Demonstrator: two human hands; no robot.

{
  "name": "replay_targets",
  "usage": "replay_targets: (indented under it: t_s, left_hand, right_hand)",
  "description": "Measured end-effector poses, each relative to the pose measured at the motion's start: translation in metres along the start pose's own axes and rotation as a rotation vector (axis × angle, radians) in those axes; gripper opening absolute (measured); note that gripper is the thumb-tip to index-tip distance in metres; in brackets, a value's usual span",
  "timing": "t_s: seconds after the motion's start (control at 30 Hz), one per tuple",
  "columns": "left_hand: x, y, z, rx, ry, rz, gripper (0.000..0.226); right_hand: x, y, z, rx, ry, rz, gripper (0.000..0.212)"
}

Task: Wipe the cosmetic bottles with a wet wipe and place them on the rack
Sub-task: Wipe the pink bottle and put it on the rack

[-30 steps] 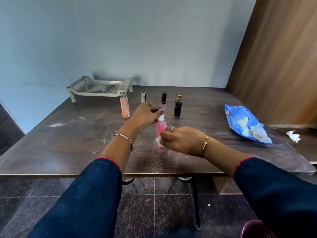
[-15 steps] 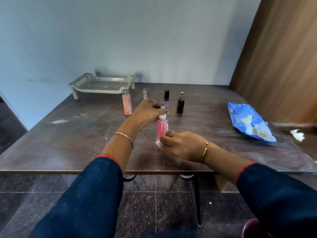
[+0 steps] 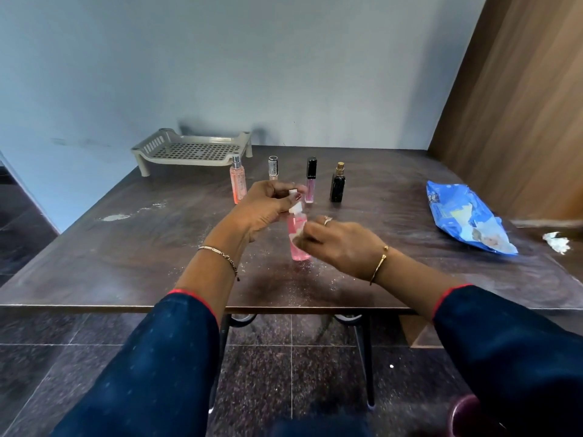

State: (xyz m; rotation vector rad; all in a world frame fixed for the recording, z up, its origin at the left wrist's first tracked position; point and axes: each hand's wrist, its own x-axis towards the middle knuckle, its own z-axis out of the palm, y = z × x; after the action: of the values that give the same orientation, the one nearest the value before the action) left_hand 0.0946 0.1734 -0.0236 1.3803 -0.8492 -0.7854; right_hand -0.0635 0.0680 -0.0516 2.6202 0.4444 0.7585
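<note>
Looking down from the head camera onto a dark table [image 3: 126,247], working over a pink bottle [image 3: 299,249] near its front middle. Facing a row of four upright bottles just beyond the pink bottle: a peach spray bottle [image 3: 238,181] behind and to the left, a slim tube with a silver cap [image 3: 273,168] next, a gloss tube with a black cap [image 3: 310,181] almost straight behind, and a dark bottle with a gold cap [image 3: 337,184] behind and to the right. Seeing a grey slotted rack [image 3: 192,149] farther back and left of the pink bottle, against the wall. Seeing a blue wipe pack [image 3: 463,219] lying flat well to the right of the pink bottle, and a crumpled white scrap [image 3: 556,242] farther right again. Covering the foot of the slim tube with the left hand [image 3: 265,209], from this angle.

Holding the pink bottle upright, long axis vertical, white top pointing up, base at the table or barely above it; not managing to tell which.

Gripping the bottle's white top with the left hand, fingers curled round it from the left. Pinching a white wet wipe [image 3: 297,235] against the bottle's right side at mid-height with the right hand [image 3: 340,244], fingers curled. Bracketing the bottle between both hands: left one over the top, right one lower and to the right.
</note>
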Motion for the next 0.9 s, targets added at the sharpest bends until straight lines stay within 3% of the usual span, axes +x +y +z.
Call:
replay_targets:
  t_s: [0.2, 0.27, 0.43, 0.7, 0.9]
  left_hand:
    - [-0.002, 0.002, -0.008, 0.099, 0.046, -0.044, 0.017]
    - [-0.003, 0.004, -0.006, 0.077, 0.055, -0.045, 0.017]
    - [-0.003, 0.009, 0.001, -0.013, 0.049, -0.026, 0.017]
    - [-0.007, 0.002, 0.014, -0.075, -0.012, -0.008, 0.019]
    - [-0.008, 0.004, 0.017, 0.002, 0.029, -0.031, 0.02]
  right_hand:
    - [-0.005, -0.006, 0.007, -0.104, -0.108, -0.364, 0.012]
    - [0.001, 0.001, 0.004, -0.104, -0.108, -0.388, 0.012]
    - [0.01, 0.021, -0.007, -0.088, 0.004, -0.048, 0.025]
    - [0.004, 0.013, -0.005, 0.071, 0.113, 0.292, 0.03]
    - [-0.001, 0.002, -0.001, 0.046, 0.055, 0.219, 0.029]
